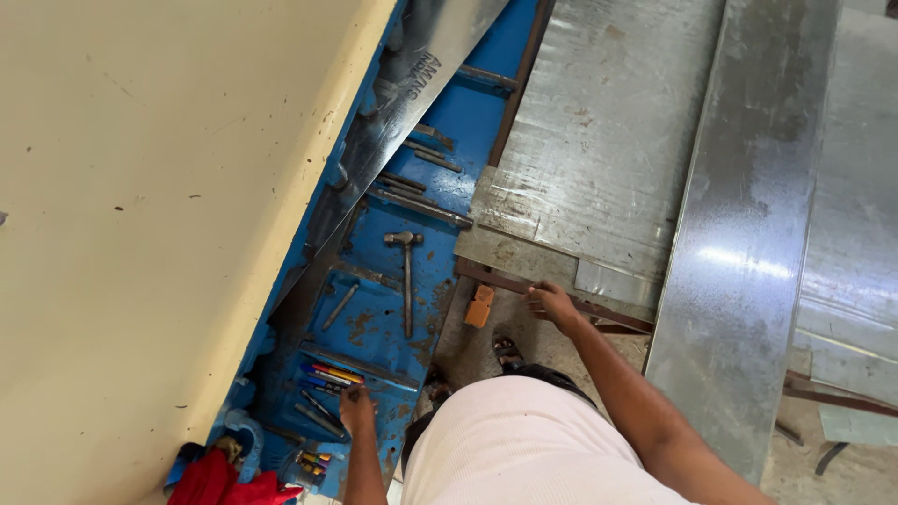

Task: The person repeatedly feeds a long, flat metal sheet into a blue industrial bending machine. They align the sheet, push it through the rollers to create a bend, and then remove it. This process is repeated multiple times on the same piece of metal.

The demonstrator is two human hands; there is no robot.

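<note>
Left hand: fingers of the left hand (356, 409) curled down onto the blue tray (374, 327), tips among the pens and markers (329, 377); whether they pinch one or only touch, I cannot tell
Right hand: the right hand (552, 302) is out over the near edge of the flat metal sheet (599, 140), fingers bent and pressed on the rim, thumb side toward the orange block (479, 306)
Pens and markers: a small loose bundle, red, yellow and blue barrels, lying slantwise just above the left fingertips
Blue tray: painted steel, chipped and rust-spotted, with raised ribs that split it into shallow bays
Hammer: a hammer (406, 281) lies upright in the middle bay, dull grey head at the top, thin straight handle, well clear of both hands
Rods: short dark bars (421, 208) lie crosswise higher up the tray
Metal sheets: galvanised, dull and scuffed on the flat one; a long shiny strip (748, 243) runs over it at the right, catching glare
Orange block: small, boxy, on the concrete floor just left of the right hand
Wall: a cream wall (140, 234) fills the left side, smooth with small marks
Red cloth: crumpled red cloth (220, 483) at the tray's lower corner
In the way: the tray's ribs and the sheet's edge sit between the two hands
</note>
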